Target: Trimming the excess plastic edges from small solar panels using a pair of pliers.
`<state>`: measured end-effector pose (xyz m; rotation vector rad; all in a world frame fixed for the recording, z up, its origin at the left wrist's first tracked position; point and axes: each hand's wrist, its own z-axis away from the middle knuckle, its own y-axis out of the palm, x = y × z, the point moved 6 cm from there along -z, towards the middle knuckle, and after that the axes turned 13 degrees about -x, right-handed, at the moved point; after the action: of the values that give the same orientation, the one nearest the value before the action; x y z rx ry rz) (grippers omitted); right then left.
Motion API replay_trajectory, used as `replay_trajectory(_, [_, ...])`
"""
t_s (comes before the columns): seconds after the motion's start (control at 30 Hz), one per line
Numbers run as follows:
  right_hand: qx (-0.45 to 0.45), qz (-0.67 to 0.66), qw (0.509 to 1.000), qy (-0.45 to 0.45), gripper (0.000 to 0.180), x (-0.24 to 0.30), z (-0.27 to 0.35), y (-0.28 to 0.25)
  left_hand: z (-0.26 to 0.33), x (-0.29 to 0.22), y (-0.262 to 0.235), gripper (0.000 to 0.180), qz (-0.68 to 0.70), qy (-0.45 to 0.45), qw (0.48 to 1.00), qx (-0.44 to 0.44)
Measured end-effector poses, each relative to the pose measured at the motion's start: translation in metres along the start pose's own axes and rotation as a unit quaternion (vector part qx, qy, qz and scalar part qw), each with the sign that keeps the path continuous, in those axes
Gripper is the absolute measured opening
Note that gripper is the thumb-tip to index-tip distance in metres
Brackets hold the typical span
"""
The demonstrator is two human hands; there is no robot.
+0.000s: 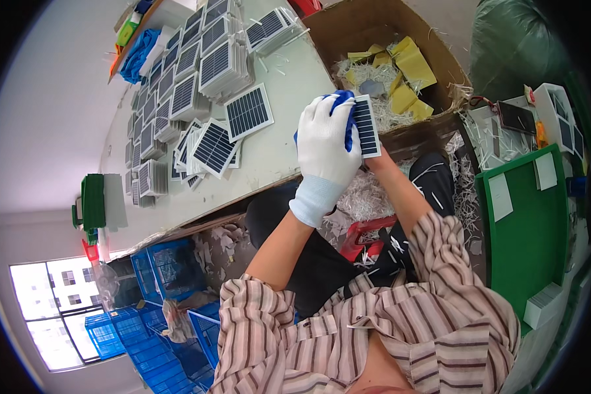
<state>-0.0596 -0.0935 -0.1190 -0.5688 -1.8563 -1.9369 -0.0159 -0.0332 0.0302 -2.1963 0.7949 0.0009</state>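
Observation:
My left hand (328, 134), in a white knit glove with blue coating, is closed around the left side of a small solar panel (366, 125). The panel has dark cells and a white border, and is held tilted beyond the table's near edge. At its lower edge my bare right hand (374, 161) meets it; the fingers are hidden behind the panel and the glove. A loose solar panel (249, 112) lies on the table to the left, beside a scattered heap of panels (214, 147).
Stacked solar panels (220, 65) cover much of the white table (282, 131). A cardboard box (335, 39) with shredded paper and yellow pieces stands beyond my hands. To the right is a green tray (525, 223); blue crates (137, 341) stand at lower left. A red stool (361, 240) shows below.

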Motion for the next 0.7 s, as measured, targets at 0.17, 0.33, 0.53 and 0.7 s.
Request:
replay_trajectory(0.17, [0.022,-0.072,0.980,0.184,0.025,0.003,0.014,-0.010,-0.006,0.006,-0.017,0.047,-0.040,-0.018,0.999,0.000])
replay_trajectory(0.33, [0.048,0.315,0.945,-0.074,0.024,0.047,0.043,-0.024,-0.006,0.004,-0.010,0.035,-0.061,-0.008,0.998,0.017])
replay_trajectory(0.53, [0.213,0.457,0.857,-0.105,0.023,0.037,0.094,-0.006,-0.001,0.004,-0.004,0.029,-0.061,-0.024,0.997,-0.035])
replay_trajectory(0.7, [-0.109,0.311,0.941,-0.076,0.029,0.026,0.108,-0.029,0.000,-0.004,-0.008,0.029,-0.062,-0.018,0.997,-0.046])
